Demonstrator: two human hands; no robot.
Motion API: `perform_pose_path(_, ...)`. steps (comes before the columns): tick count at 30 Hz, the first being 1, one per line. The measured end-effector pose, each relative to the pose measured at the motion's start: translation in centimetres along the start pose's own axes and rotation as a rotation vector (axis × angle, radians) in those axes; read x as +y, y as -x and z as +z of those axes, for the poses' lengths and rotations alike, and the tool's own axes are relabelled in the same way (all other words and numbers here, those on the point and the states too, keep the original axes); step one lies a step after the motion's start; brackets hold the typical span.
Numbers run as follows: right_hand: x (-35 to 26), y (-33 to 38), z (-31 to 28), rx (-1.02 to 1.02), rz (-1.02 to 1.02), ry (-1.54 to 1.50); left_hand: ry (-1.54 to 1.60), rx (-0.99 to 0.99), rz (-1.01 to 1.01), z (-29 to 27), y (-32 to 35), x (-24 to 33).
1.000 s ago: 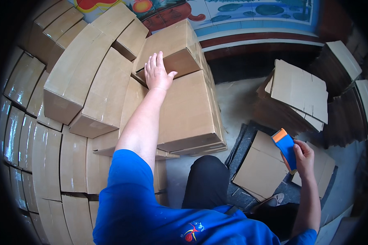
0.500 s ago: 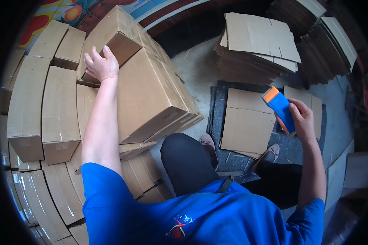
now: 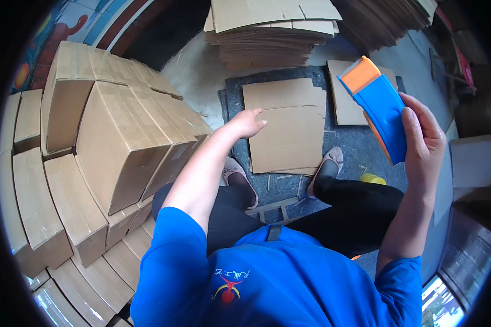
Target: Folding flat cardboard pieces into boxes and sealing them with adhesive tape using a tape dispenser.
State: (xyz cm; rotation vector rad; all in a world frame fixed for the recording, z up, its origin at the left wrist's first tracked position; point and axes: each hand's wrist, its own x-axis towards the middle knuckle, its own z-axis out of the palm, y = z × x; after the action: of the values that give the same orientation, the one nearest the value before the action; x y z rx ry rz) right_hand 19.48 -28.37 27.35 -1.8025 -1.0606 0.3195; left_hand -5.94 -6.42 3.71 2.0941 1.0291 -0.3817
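Observation:
My right hand (image 3: 424,136) grips a blue tape dispenser with an orange tip (image 3: 377,104), held up at the right. My left hand (image 3: 247,122) is stretched forward with fingers apart, holding nothing, just above the left edge of a flattened cardboard sheet (image 3: 285,125) lying on a dark mat (image 3: 360,147). Sealed cardboard boxes (image 3: 120,141) are stacked at my left.
A tall stack of flat cardboard sheets (image 3: 267,27) lies beyond the mat, with more piles at the upper right. Another flat sheet (image 3: 343,103) lies by the dispenser. Rows of closed boxes (image 3: 43,201) fill the left side. My feet in shoes rest on the mat.
My left hand has left the stacked boxes and swung right toward the flat sheet on the mat. The view has turned right; my right hand still holds the dispenser, now raised higher.

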Motion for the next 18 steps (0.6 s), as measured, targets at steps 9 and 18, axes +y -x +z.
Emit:
perform_pose_path(9, 1.4, -0.1, -1.9, -0.188, -0.04, 0.206, 0.954, 0.016, -0.734, 17.1, -4.6, -8.9)
perform_pose_path(18, 1.5, 0.9, -2.6, -0.374, -0.092, 0.265, 0.748, 0.47, -0.902, 17.5, -4.5, -6.1)
